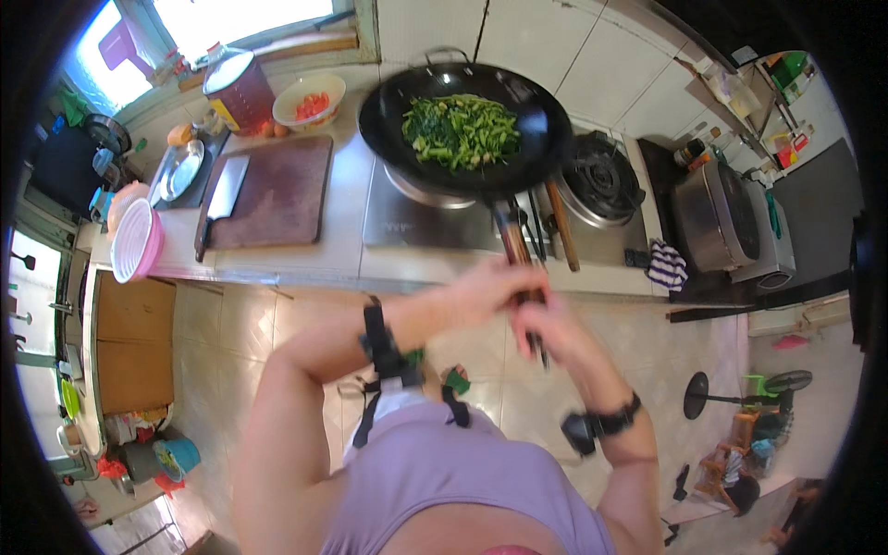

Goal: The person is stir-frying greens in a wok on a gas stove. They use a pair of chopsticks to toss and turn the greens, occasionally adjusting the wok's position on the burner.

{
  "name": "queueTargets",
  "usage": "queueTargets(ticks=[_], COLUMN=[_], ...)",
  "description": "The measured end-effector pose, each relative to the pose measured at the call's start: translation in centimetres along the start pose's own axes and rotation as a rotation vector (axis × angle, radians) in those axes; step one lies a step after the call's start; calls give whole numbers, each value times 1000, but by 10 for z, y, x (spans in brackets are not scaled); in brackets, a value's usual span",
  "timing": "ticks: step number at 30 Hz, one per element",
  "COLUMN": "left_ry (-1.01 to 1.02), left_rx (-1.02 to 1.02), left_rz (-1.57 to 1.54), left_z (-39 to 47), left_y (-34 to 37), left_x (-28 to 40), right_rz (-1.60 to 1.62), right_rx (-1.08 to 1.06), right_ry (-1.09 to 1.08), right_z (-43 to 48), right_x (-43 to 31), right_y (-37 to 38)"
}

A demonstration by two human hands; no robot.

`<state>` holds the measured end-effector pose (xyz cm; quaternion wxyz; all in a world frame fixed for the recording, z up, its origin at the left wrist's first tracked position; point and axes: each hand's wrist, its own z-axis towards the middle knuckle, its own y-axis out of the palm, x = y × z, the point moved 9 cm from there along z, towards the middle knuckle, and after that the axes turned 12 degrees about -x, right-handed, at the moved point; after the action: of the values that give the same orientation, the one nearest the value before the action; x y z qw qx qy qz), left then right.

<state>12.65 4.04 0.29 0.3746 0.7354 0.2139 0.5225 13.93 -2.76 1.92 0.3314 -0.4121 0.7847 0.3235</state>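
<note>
A black wok [541, 166] holding chopped leafy greens [461, 132] sits at or just above the left burner of the gas hob [416, 225]. Its wooden handle [515, 239] points towards me, and my left hand [503, 288] is closed around it. Close beside it, nearer my body, my right hand [544, 322] grips a dark, thin-ended thing or the handle's end; blur hides which. Long utensils, one with a wooden handle [563, 229], lie on the hob right of the wok handle. The right burner [602, 179] carries a black pan support.
Left on the counter are a wooden chopping board [284, 198] with a cleaver [229, 187], a bowl of cut tomatoes [291, 114], a large jug [239, 97] and a pink basket [139, 243]. A striped cloth [667, 265] and a rice cooker [714, 215] are at right.
</note>
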Motion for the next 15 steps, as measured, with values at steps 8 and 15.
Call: queueTargets(ticks=[8,15], left_ry=[74,30], left_rx=[171,245], left_rz=[78,80], left_z=[-12,-31], left_y=[-59,-102], left_x=[3,14], right_rz=[102,104], right_rx=[-82,-125], right_ry=[-80,-179], right_z=[42,98], right_x=[20,31], right_y=[22,40])
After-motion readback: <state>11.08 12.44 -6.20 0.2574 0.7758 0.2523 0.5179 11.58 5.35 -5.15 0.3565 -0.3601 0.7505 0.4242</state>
